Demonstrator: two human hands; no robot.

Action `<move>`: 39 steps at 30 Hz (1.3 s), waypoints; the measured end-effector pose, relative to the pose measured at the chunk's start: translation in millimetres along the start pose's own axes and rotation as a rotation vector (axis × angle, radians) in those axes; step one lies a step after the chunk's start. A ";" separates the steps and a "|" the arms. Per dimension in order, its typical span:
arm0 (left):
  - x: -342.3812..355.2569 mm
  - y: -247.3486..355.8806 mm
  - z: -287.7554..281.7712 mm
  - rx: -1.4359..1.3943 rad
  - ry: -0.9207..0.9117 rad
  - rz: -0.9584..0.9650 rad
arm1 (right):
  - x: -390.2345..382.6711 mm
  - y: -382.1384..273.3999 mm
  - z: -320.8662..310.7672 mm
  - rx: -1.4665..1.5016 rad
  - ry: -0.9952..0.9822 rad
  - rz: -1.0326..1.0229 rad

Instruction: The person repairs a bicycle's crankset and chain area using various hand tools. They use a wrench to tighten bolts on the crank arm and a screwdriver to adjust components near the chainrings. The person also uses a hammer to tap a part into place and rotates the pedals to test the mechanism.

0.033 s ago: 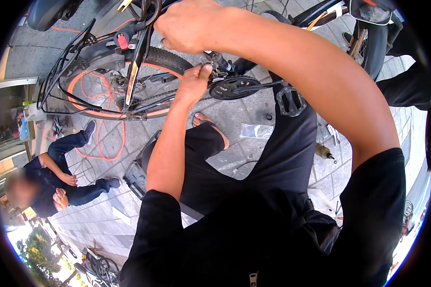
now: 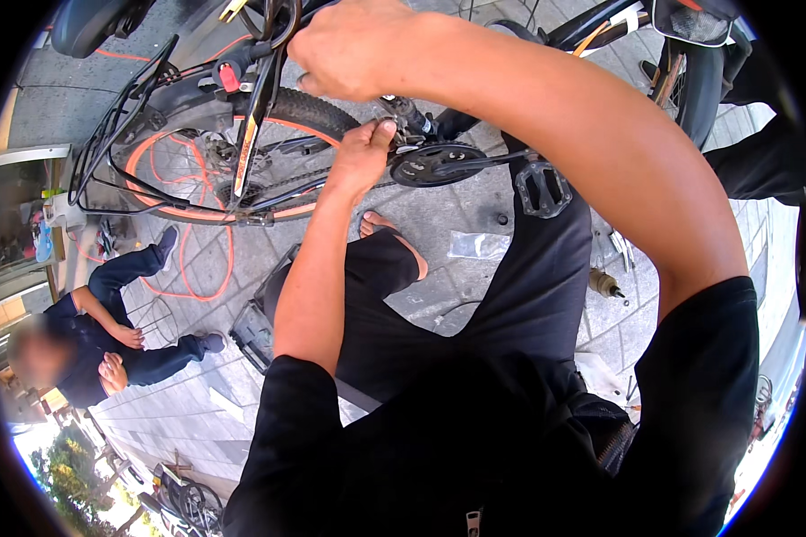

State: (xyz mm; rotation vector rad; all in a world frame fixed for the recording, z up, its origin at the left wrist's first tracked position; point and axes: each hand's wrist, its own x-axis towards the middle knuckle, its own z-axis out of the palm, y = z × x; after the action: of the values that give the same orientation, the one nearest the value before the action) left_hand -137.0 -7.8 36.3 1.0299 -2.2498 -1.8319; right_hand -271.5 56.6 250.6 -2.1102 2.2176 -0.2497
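Observation:
A bicycle stands in front of me, its rear wheel (image 2: 318,112) with an orange rim to the left and its black chainring (image 2: 430,167) near the middle. My left hand (image 2: 364,154) is closed by the frame just left of the crank, thumb up. Whatever its fingers grip there is hidden. Above it, my right hand (image 2: 354,49) reaches across from the right with curled fingers, close to the upper frame. Its fingertips face away, so anything inside cannot be made out. A black pedal (image 2: 544,190) sits over my right thigh.
A person (image 2: 107,331) sits on the left. An orange hose (image 2: 233,268) curls over the paving. Between my legs lies a clear plastic bag (image 2: 479,245); a small bottle (image 2: 605,284) lies right of my leg. Another wheel (image 2: 697,94) and a person's dark-clothed leg (image 2: 761,166) are at the right.

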 end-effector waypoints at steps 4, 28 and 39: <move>-3.1 3.0 0.6 0.022 0.000 -0.021 | 3.2 -13.1 -1.4 -0.034 -0.183 -0.008; -1.2 0.6 1.3 0.028 0.012 -0.007 | 8.7 -16.1 -0.4 -0.067 -0.227 -0.016; -2.5 5.5 0.1 0.102 0.031 -0.014 | 8.2 -11.7 -1.4 -0.047 -0.212 0.007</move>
State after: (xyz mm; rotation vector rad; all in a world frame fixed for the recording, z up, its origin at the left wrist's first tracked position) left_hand -137.5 -6.1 42.1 1.0832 -2.3457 -1.7103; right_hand -260.7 48.0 254.4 -2.0443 2.1277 0.0267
